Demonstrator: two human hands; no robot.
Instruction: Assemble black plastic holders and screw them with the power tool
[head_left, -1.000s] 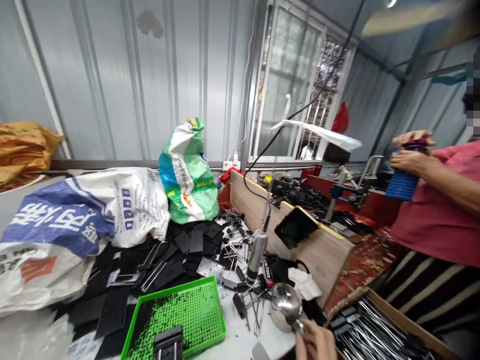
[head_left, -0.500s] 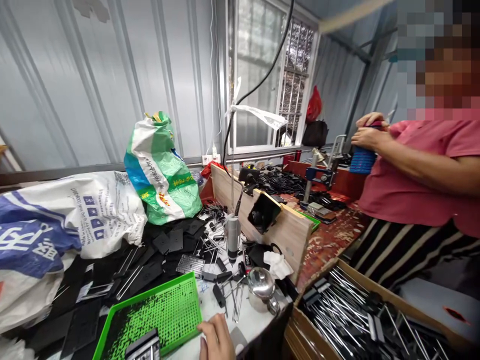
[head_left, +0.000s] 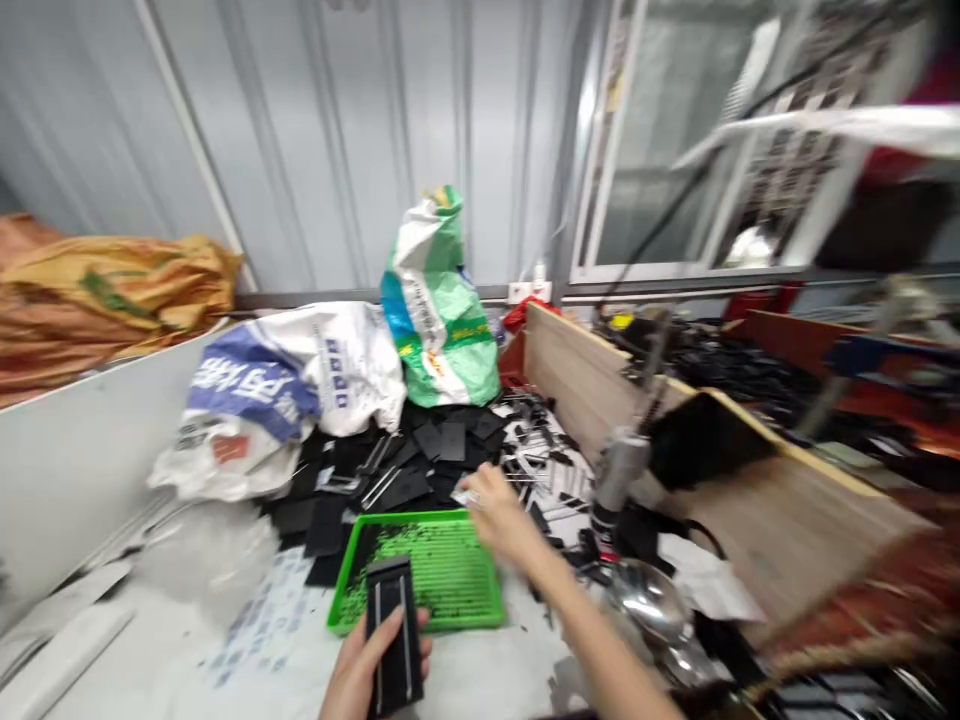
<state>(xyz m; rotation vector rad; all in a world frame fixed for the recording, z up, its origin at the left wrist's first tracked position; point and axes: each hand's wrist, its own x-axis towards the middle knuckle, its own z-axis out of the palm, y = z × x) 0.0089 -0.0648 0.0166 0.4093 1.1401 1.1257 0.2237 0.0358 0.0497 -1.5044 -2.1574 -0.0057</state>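
Black plate point(head_left: 394, 635) with two metal rods point(head_left: 406, 630), one only, clasped in left hand point(head_left: 367, 665) just below green plastic tray point(head_left: 457, 627). Right hand point(head_left: 499, 518) half-curled over tray's far rim, hold too blurred to tell.

Of two hands, the left hand point(head_left: 367, 670) has one black plate point(head_left: 393, 640) in its fingers point(head_left: 421, 645), and the right hand point(head_left: 499, 515) is beyond them. One green tray point(head_left: 450, 590) sits just past those fingers, with one white sack point(head_left: 330, 370), one green sack point(head_left: 439, 310) and one orange sack point(head_left: 112, 290) farther off.

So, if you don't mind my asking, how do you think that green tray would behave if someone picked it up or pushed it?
The green plastic tray is probably light for its size, as it looks like a thin grid of small holes with a low rim. It may flex slightly if lifted by one corner. Its flat, shallow shape suggests it would slide rather than roll or tip.
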